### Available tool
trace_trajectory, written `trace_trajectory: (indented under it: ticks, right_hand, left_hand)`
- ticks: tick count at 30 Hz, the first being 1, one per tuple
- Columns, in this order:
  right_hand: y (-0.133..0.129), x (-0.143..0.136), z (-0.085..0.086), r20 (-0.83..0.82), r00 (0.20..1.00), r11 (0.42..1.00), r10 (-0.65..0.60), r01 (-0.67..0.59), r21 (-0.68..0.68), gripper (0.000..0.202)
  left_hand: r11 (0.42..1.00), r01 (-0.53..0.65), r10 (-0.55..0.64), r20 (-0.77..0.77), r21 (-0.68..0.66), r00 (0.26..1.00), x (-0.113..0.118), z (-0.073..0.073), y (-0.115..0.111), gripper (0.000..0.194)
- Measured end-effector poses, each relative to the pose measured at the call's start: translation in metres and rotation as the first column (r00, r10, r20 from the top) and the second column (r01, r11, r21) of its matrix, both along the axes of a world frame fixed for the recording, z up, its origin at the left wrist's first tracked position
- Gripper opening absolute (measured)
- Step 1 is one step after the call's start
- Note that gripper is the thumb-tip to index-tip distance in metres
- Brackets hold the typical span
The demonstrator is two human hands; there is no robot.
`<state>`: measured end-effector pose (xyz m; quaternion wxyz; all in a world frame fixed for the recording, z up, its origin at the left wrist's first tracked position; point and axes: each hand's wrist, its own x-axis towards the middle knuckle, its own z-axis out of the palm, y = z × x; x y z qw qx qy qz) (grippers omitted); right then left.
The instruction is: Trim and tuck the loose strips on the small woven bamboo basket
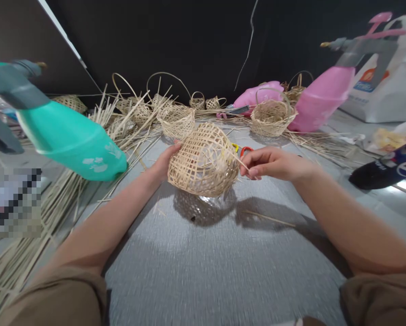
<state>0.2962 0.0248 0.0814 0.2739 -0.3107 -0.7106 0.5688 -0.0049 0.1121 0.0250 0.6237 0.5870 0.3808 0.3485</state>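
Note:
A woven bamboo basket (192, 158) is held tilted above the grey table (203, 271), its open weave casting a shadow below. My left hand (167, 160) grips its left side, with most of the fingers hidden behind the weave. At the right rim, my right hand (266, 163) pinches the end of a thin bamboo strip (241, 162) that runs out of the basket. Something clear and shiny shows through the weave. Scissors with a red handle (246, 150) lie partly hidden behind the right hand.
A teal spray bottle (74, 140) leans at left, over long loose strips (26, 262). A pink spray bottle (321, 99) stands at right near a dark drink bottle (386, 165) and a white bag (383, 95). Several small baskets, including a handled one (271, 117), line the back.

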Motion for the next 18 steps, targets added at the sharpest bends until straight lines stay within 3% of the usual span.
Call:
trace_trajectory:
  ticks: [2,6,11,14,18]
  right_hand:
    - [-0.002,-0.003,0.002,-0.027,1.000,1.000,0.011,-0.010,0.009,0.025]
    - [-0.013,-0.016,0.008,-0.087,0.984,0.982,-0.153,0.161,0.102,0.031]
    - [-0.032,-0.026,0.027,-0.006,0.943,0.910,-0.334,0.324,0.259,0.044]
    - [-0.036,-0.024,0.034,0.002,0.937,0.898,-0.350,0.335,0.283,0.044]
    - [-0.032,-0.015,0.033,-0.070,0.947,0.923,-0.313,0.321,0.213,0.039]
  left_hand:
    - [1.000,0.020,-0.019,0.016,-0.018,1.000,-0.002,-0.004,0.003,0.052]
    - [0.994,0.091,-0.089,0.033,-0.067,0.996,-0.003,-0.010,0.005,0.056]
    - [0.977,0.179,-0.174,0.047,-0.113,0.984,0.000,-0.011,-0.002,0.055]
    - [0.982,0.149,-0.142,0.065,-0.117,0.988,0.002,-0.013,-0.004,0.054]
    - [0.991,0.083,-0.074,0.082,-0.108,0.994,0.005,-0.014,-0.003,0.053]
